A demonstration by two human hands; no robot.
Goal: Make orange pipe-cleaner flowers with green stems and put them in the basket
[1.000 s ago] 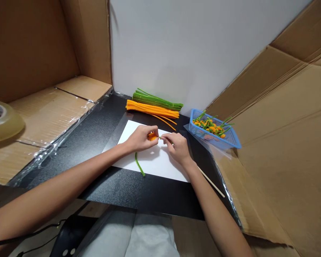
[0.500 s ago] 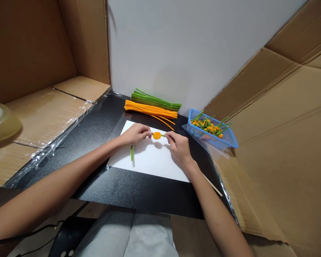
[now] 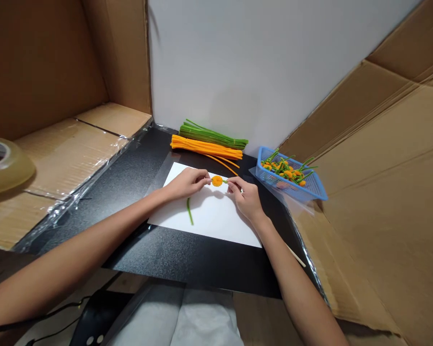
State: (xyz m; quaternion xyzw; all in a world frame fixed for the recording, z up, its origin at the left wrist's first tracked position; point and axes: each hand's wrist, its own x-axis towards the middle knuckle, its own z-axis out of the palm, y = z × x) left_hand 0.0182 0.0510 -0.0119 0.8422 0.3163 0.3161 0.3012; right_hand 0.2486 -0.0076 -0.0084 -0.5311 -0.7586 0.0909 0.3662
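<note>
Between my two hands, above the white sheet (image 3: 209, 216), is a small rounded orange pipe-cleaner coil (image 3: 217, 180) with green showing at its ends. My left hand (image 3: 188, 183) pinches its left end between thumb and fingers. On the other side, my right hand (image 3: 246, 196) is closed on the short green pipe-cleaner stem (image 3: 226, 181). A green pipe-cleaner length (image 3: 190, 211) shows below my left hand, slanting down to the right; its upper end is hidden behind the hand.
Bundles of green pipe cleaners (image 3: 212, 134) and orange pipe cleaners (image 3: 205, 146) lie at the back of the black table (image 3: 159, 257). A blue basket (image 3: 292, 190) at right holds several orange-and-green pieces. A thin pale stick (image 3: 296, 256) lies beside my right forearm; a tape roll (image 3: 16, 166) sits at far left.
The green length below my left hand has swung from upright to a slant, its lower end moving right. Both hands still hold the orange coil; the whole view has shifted slightly.
</note>
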